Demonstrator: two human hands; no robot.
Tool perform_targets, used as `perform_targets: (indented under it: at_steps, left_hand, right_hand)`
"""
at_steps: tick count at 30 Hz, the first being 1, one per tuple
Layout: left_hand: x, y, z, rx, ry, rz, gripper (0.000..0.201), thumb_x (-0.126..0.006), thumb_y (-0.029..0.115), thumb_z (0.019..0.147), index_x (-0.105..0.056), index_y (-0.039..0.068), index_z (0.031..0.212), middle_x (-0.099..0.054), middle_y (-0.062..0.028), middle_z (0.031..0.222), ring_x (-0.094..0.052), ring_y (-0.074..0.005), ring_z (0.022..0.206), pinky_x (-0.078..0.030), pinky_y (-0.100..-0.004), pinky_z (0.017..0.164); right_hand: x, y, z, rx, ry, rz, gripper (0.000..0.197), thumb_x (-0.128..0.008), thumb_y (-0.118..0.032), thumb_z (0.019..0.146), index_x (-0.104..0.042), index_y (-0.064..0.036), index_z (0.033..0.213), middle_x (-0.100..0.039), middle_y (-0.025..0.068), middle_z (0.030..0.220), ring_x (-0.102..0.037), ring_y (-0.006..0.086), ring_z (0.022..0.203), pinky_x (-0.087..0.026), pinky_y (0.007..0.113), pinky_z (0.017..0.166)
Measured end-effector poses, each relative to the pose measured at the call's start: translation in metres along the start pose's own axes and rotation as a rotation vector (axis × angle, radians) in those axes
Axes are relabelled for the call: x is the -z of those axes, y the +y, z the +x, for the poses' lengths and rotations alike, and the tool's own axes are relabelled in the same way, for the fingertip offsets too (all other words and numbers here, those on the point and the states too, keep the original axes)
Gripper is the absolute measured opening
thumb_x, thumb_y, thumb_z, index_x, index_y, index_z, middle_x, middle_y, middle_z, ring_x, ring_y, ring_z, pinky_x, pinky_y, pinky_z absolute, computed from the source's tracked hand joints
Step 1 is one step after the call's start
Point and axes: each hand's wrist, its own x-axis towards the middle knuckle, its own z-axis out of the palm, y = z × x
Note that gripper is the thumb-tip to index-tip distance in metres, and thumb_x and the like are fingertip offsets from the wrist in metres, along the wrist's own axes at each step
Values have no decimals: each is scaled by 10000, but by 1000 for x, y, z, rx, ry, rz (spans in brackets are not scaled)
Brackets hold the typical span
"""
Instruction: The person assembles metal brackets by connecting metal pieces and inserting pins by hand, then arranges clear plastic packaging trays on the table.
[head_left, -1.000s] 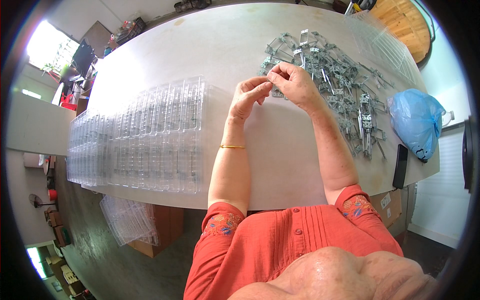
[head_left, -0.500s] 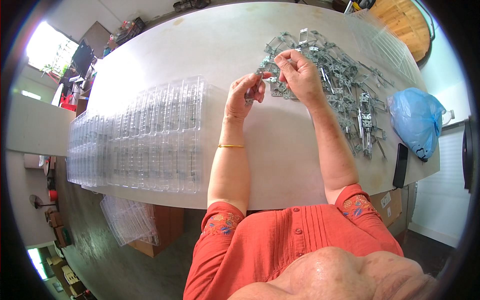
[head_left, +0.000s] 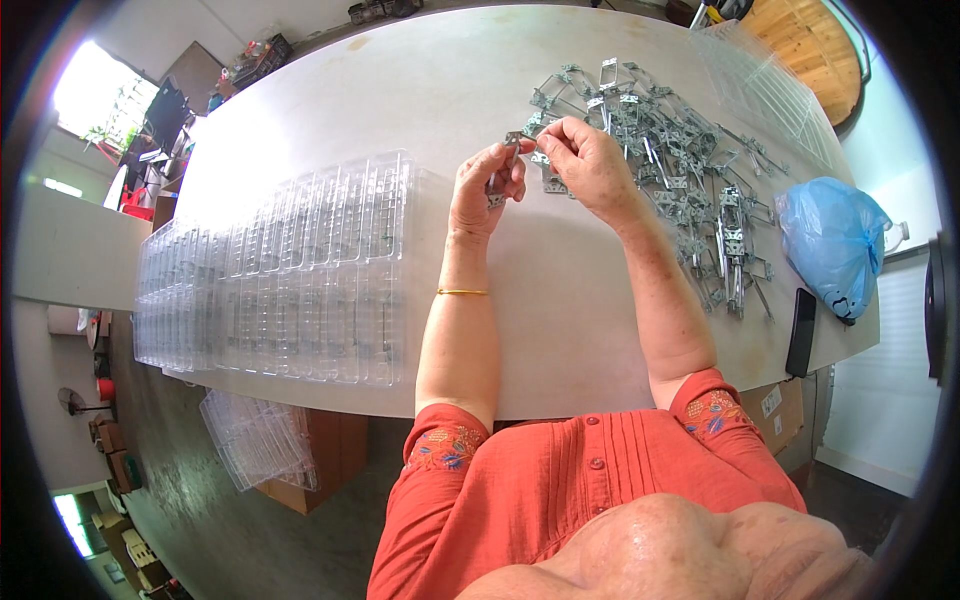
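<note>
My left hand (head_left: 482, 195) is closed around a small silvery metal bracket (head_left: 495, 186), which stands up between thumb and fingers. Close to the bracket's upper end, my right hand (head_left: 592, 170) is pinched at the fingertips. A thin dark line runs from the bracket towards that pinch; what the fingers hold is too small to make out. Just beyond and to the right of my hands lies a tangled heap of similar metal brackets (head_left: 680, 150) with thin rods, spread over the pale table (head_left: 560, 290). My right hand partly covers the heap's near left edge.
Clear plastic compartment trays (head_left: 320, 265) with metal pieces showing through stand on the left. A blue plastic bag (head_left: 833, 245) and a black phone (head_left: 801, 331) lie at the right. Another clear tray (head_left: 775, 90) is at the far right. Below the table's front edge sits a cardboard box (head_left: 335, 455).
My right hand has come down and slightly left, its fingertips now next to the bracket's upper end. The bracket has turned a little more upright in my left hand.
</note>
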Motion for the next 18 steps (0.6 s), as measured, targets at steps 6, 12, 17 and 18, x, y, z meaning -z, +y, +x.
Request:
perform_targets:
  at_steps: [6, 12, 17, 18]
  left_hand:
    - [-4, 2, -1, -4, 4, 21, 428, -594, 330, 942, -669, -63, 1096, -596, -62, 722, -500, -143, 566, -416, -296, 529]
    - [-4, 0, -4, 57, 5, 153, 416, -615, 324, 934, -672, -59, 1085, -586, -40, 726, -503, -129, 588, -414, -279, 545]
    - [-5, 3, -5, 65, -21, 196, 407, -641, 331, 911, -673, -55, 1036, -573, -37, 711, -508, -131, 602, -412, -272, 552]
    - [-5, 3, -5, 65, -21, 196, 407, -641, 331, 911, -673, -55, 1036, -573, -37, 711, -508, -131, 602, -412, -272, 552]
  right_hand:
    - [0, 1, 0, 3, 5, -23, 192, -615, -202, 951, -648, -17, 910, -651, 107, 688, -611, 186, 586, -475, 350, 562]
    - [-4, 0, 0, -11, 28, 113, 189, -588, -191, 974, -637, -9, 976, -669, 59, 704, -604, 123, 599, -478, 302, 547]
    - [7, -3, 2, -274, -145, 382, 220, -582, -227, 994, -653, -19, 1007, -646, 17, 742, -525, 46, 577, -448, 213, 520]
    - [8, -2, 3, -274, -145, 382, 220, -582, -227, 994, -653, -19, 1007, -646, 17, 742, -525, 46, 577, -448, 213, 520]
